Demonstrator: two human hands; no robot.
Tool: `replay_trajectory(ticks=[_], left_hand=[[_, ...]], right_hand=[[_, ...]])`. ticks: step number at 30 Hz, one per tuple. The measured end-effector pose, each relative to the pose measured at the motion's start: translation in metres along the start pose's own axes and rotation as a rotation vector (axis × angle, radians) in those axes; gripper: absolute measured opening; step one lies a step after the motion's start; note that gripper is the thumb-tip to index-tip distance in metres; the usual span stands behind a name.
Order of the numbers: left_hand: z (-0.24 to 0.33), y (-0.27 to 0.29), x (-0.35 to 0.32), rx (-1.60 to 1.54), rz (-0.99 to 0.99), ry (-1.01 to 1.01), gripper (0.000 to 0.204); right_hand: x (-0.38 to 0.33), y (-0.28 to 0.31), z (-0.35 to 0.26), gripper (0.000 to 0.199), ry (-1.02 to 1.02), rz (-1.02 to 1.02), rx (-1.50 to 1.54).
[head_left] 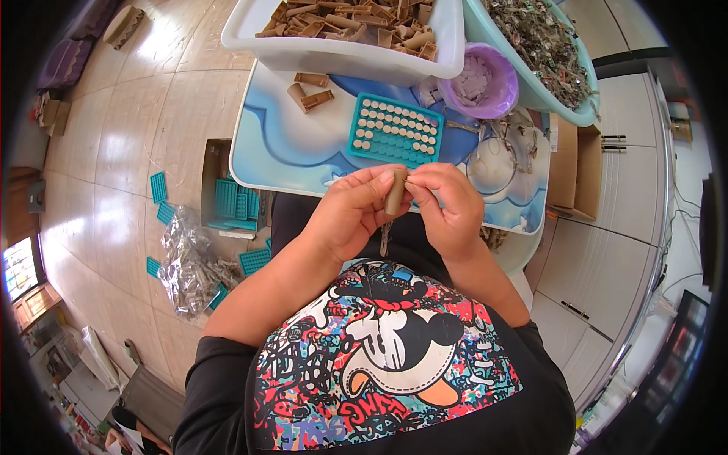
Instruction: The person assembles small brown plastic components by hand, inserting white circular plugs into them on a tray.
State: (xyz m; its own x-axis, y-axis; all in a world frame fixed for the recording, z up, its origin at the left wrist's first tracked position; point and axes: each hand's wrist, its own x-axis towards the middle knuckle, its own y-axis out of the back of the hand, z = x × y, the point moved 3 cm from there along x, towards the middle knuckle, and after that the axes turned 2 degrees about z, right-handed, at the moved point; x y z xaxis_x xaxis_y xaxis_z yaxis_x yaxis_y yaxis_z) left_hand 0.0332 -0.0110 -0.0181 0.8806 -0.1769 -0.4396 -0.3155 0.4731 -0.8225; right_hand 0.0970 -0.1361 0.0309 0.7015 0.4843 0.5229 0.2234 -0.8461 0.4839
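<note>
Head view: both hands meet above the worktop (288, 152). The left hand (353, 212) and right hand (447, 208) close their fingertips on a small brown tube (396, 193), held upright; it looks light, stiff, probably crushable, best pinched mid-length.

Glossy beige floor tiles (129, 144) catch the light on the left, while white cabinets (607, 250) line the right.

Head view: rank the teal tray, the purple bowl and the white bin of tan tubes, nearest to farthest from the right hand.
From the right hand:
1. Teal tray, just ahead on the table.
2. Purple bowl, ahead and slightly right.
3. White bin, farthest, ahead-left.
</note>
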Motion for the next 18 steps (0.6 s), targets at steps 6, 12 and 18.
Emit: replay_trajectory(ticks=[6, 12, 18], left_hand=[[-0.001, 0.001, -0.001, 0.062, 0.057, 0.002, 0.030], [0.002, 0.003, 0.002, 0.028, 0.088, -0.014, 0.021], [0.008, -0.001, -0.003, 0.061, 0.301, -0.103, 0.015]], right_hand=[[-0.003, 0.000, 0.002, 0.009, -0.011, 0.018, -0.012], [0.000, -0.004, 0.008, 0.011, -0.146, -0.031, 0.030], [-0.008, 0.003, -0.007, 0.027, -0.143, -0.118, -0.032]])
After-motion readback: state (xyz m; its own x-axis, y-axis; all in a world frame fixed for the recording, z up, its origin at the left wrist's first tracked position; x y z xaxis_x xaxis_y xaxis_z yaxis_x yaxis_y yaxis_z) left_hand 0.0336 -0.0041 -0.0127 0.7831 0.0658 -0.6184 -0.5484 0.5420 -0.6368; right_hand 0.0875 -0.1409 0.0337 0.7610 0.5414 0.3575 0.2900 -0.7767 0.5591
